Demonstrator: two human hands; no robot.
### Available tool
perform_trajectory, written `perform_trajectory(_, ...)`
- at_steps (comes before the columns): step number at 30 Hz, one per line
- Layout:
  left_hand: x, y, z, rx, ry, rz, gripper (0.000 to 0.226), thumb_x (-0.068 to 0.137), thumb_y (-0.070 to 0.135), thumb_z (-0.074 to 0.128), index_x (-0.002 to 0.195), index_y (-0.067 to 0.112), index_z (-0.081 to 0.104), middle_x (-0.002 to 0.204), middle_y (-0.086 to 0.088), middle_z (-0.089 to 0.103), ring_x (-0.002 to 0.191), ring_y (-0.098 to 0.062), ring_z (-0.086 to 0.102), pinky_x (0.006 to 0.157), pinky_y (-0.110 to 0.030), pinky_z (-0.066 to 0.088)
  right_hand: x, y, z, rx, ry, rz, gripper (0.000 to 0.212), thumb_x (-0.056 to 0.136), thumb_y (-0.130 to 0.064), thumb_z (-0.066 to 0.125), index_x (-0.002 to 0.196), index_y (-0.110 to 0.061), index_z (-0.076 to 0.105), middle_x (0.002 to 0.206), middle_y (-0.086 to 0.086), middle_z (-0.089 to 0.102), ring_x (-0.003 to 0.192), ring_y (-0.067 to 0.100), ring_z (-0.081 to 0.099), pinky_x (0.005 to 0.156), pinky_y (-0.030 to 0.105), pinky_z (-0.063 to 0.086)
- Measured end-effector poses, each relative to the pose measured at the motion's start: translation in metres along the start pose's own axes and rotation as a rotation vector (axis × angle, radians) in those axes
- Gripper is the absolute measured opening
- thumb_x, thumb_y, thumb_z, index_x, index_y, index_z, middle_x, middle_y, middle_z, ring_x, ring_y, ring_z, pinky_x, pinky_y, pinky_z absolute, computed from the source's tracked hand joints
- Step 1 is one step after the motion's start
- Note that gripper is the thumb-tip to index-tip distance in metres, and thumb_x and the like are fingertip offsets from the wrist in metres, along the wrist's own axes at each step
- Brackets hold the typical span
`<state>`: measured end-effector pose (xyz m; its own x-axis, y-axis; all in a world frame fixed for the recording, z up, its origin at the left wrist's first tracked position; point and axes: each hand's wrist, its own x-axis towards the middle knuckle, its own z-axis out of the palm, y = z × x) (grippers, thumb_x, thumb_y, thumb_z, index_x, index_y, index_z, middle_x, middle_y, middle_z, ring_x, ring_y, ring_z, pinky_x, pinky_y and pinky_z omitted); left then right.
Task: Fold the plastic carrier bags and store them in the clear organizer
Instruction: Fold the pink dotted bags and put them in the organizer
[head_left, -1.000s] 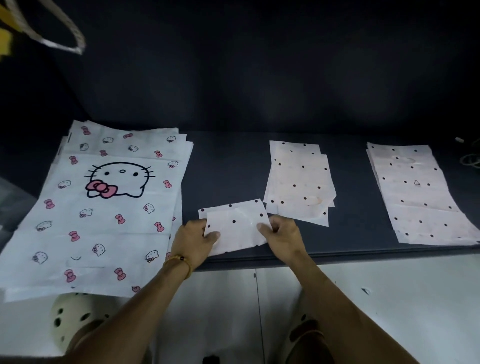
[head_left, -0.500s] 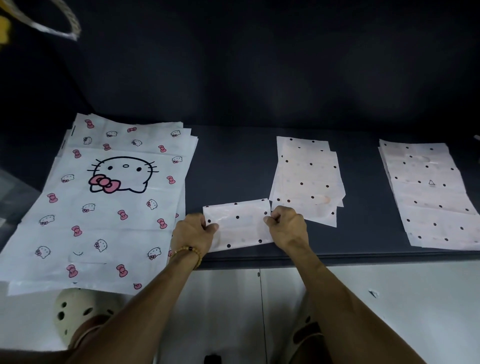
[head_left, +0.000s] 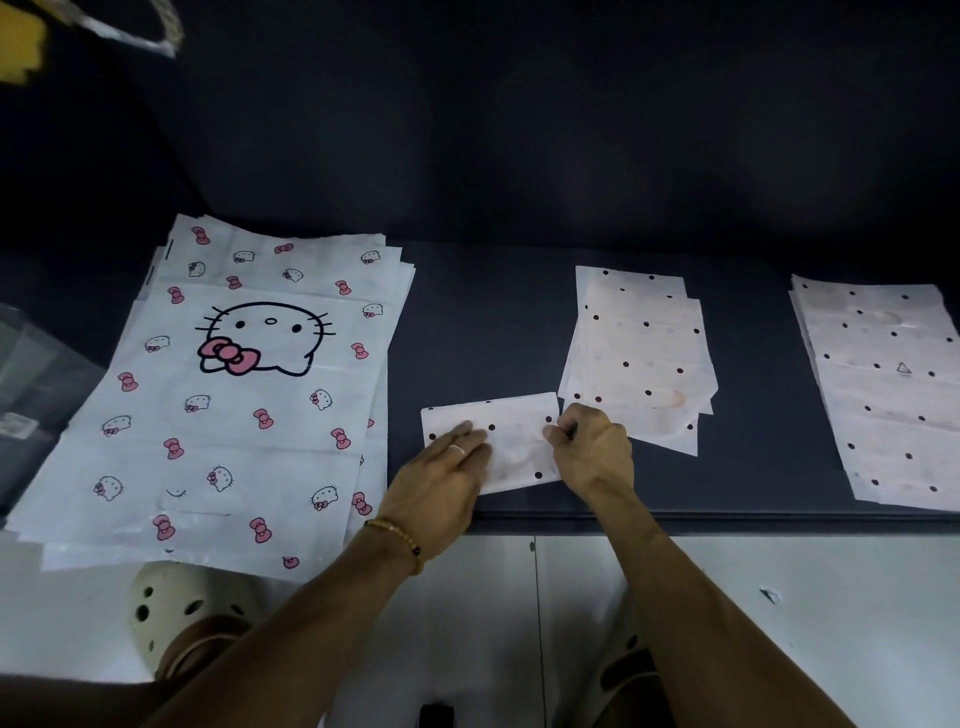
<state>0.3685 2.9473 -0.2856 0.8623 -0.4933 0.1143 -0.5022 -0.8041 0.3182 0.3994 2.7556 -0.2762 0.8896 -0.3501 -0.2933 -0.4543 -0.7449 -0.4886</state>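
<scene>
A small folded pink dotted bag (head_left: 511, 441) lies on the dark mat near its front edge. My left hand (head_left: 441, 480) lies flat on its left half with straight fingers pressing it down. My right hand (head_left: 592, 449) pinches the bag's right edge with curled fingers. A pile of half-folded dotted bags (head_left: 641, 353) lies just to the right. A stack of flat dotted bags (head_left: 883, 384) sits at the far right. A stack of large white cat-print bags (head_left: 234, 395) covers the left. The clear organizer (head_left: 31, 384) shows at the left edge.
The dark mat (head_left: 483, 322) ends in a front edge just below my hands, with white floor tiles (head_left: 831, 623) beyond. My feet in perforated clogs (head_left: 171, 608) stand below. A dark wall rises behind the mat.
The bag was folded over into a narrower strip. My left hand went from gripping its left edge to lying flat on top. My right hand stayed at the right edge.
</scene>
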Motion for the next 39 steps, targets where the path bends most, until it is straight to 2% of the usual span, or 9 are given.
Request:
perform_trajectory(4, -0.012, -0.013, 0.012, -0.016, -0.172, -0.004, 0.049, 0.101, 0.031, 0.035, 0.148, 0.016, 0.028, 0.157, 0.003, 0.017, 0.146, -0.015, 0.007, 0.119, -0.033, 0.011, 0.0, -0.001, 0.001, 0.005, 0.006, 0.023, 0.019, 0.092, -0.035, 0.06, 0.081, -0.02, 0.056, 0.078, 0.001, 0.063, 0.08, 0.023, 0.059, 0.067, 0.026, 0.039)
perform_trajectory(8, -0.012, -0.012, 0.014, -0.032, -0.173, -0.018, 0.051, 0.101, 0.03, 0.035, 0.148, 0.016, 0.024, 0.157, 0.003, 0.015, 0.145, -0.014, 0.004, 0.118, -0.031, 0.003, -0.01, -0.004, -0.002, -0.108, 0.108, -0.018, 0.019, 0.089, -0.036, 0.062, 0.093, -0.017, 0.058, 0.089, 0.005, 0.065, 0.086, 0.03, 0.062, 0.069, 0.031, 0.047)
perform_trajectory(11, -0.011, -0.012, 0.013, -0.015, -0.173, -0.005, 0.052, 0.1, 0.028, 0.035, 0.149, 0.015, 0.021, 0.158, 0.003, 0.01, 0.146, -0.015, 0.002, 0.118, -0.031, -0.001, -0.03, -0.006, 0.005, -0.307, 0.306, -0.452, 0.021, 0.082, -0.023, 0.068, 0.099, -0.01, 0.063, 0.098, 0.009, 0.063, 0.09, 0.031, 0.059, 0.073, 0.039, 0.049)
perform_trajectory(13, -0.013, -0.013, 0.013, 0.017, -0.201, 0.007, 0.054, 0.101, 0.028, 0.03, 0.15, 0.014, 0.014, 0.158, 0.0, 0.006, 0.146, -0.016, -0.001, 0.118, -0.033, -0.004, -0.044, -0.01, 0.021, -0.304, 0.222, -0.693, 0.026, 0.084, -0.021, 0.066, 0.107, -0.009, 0.065, 0.111, 0.011, 0.064, 0.101, 0.03, 0.06, 0.084, 0.041, 0.051)
perform_trajectory(17, -0.018, -0.014, 0.013, 0.149, -0.255, 0.032, 0.059, 0.097, 0.038, 0.005, 0.148, 0.013, -0.009, 0.159, -0.005, -0.006, 0.145, -0.018, -0.01, 0.117, -0.034, -0.008, -0.057, 0.0, 0.045, -0.273, -0.031, -0.67, 0.047, 0.101, -0.028, 0.039, 0.144, -0.009, 0.04, 0.152, 0.009, 0.036, 0.143, 0.023, 0.028, 0.118, 0.037, 0.018)
perform_trajectory(28, -0.018, -0.015, 0.01, 0.207, -0.295, 0.052, 0.067, 0.094, 0.048, 0.004, 0.148, 0.013, -0.014, 0.158, -0.005, -0.015, 0.144, -0.018, -0.017, 0.116, -0.034, -0.012, -0.034, 0.048, -0.017, -0.406, 0.167, -0.763, 0.028, 0.086, -0.024, 0.059, 0.112, -0.013, 0.061, 0.123, 0.005, 0.059, 0.11, 0.026, 0.055, 0.087, 0.04, 0.046)
perform_trajectory(31, -0.017, -0.016, 0.01, 0.143, -0.29, 0.044, 0.065, 0.098, 0.045, 0.016, 0.149, 0.016, -0.013, 0.157, -0.001, -0.016, 0.141, -0.013, -0.023, 0.113, -0.029, -0.017, -0.039, 0.034, -0.013, -0.431, 0.091, -0.903, 0.039, 0.074, -0.025, 0.067, 0.111, -0.014, 0.062, 0.113, 0.002, 0.063, 0.105, 0.024, 0.056, 0.083, 0.038, 0.048)
perform_trajectory(36, -0.015, -0.017, 0.01, 0.027, -0.274, 0.01, 0.067, 0.098, 0.043, 0.029, 0.15, 0.02, -0.006, 0.155, 0.006, -0.016, 0.142, -0.008, -0.02, 0.111, -0.023, -0.019, -0.039, 0.03, -0.007, -0.473, 0.08, -0.932, 0.024, 0.072, -0.003, 0.074, 0.095, -0.009, 0.067, 0.093, 0.007, 0.069, 0.084, 0.027, 0.063, 0.069, 0.037, 0.055)
perform_trajectory(39, -0.014, -0.014, 0.01, -0.074, -0.223, -0.016, 0.062, 0.098, 0.035, 0.036, 0.151, 0.028, 0.005, 0.157, 0.007, -0.006, 0.145, -0.01, -0.01, 0.114, -0.024, -0.012, -0.039, 0.03, -0.008, -0.391, 0.046, -0.91, 0.016, 0.08, -0.011, 0.066, 0.097, -0.009, 0.067, 0.097, 0.005, 0.068, 0.088, 0.026, 0.06, 0.072, 0.037, 0.055)
